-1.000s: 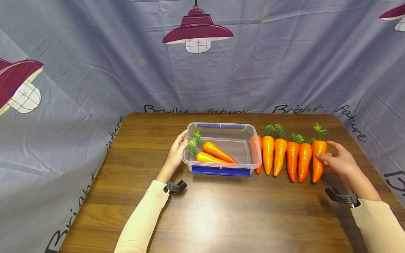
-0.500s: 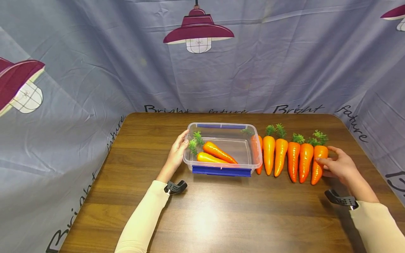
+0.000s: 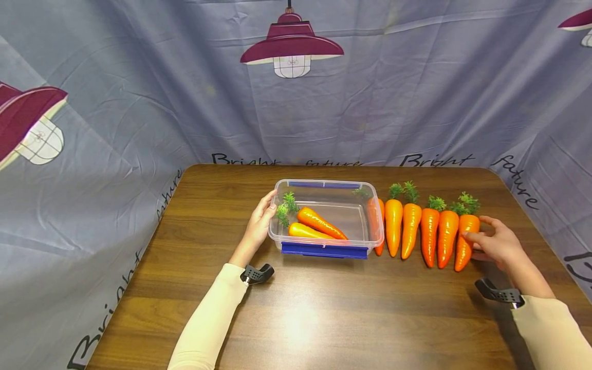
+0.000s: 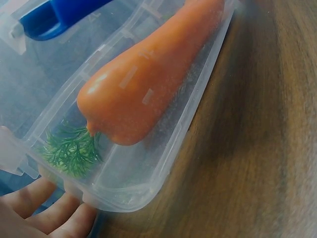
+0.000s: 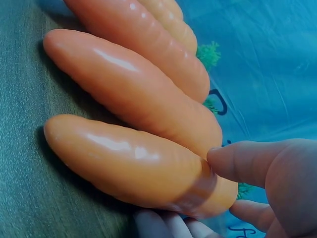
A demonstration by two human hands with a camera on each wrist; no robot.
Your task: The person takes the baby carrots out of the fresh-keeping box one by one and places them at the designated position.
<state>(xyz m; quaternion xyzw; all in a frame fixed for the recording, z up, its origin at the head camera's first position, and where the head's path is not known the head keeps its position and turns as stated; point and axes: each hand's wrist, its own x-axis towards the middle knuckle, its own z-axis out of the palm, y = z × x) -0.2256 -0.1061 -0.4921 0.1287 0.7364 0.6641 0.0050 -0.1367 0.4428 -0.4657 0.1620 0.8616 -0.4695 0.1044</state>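
My left hand point(image 3: 256, 226) rests against the left end of a clear plastic box point(image 3: 324, 242) with blue clips, its fingers point(image 4: 59, 210) touching the outer wall. Inside the box lie two carrots, an orange one point(image 3: 321, 222) and a yellow-orange one point(image 3: 305, 231), leafy tops toward the left. To the box's right stretches a row of several carrots. My right hand point(image 3: 501, 244) holds the rightmost carrot point(image 3: 467, 241), with the thumb point(image 5: 237, 161) on top and other fingers along its far side. That carrot lies on the table beside an orange-red carrot point(image 5: 138, 89).
The row's leftmost carrot point(image 3: 380, 226) is partly behind the box wall. A yellow-orange carrot point(image 3: 393, 226) and a slimmer one point(image 3: 410, 228) follow, then a red one point(image 3: 429, 236). Everything sits on a brown wooden table point(image 3: 324, 313) with a grey-blue curtain point(image 3: 370, 103) behind.
Over the last second my right hand has brought the rightmost carrot slightly nearer me and down beside its neighbour. During the last half second almost nothing moved. My left hand stays at the box.
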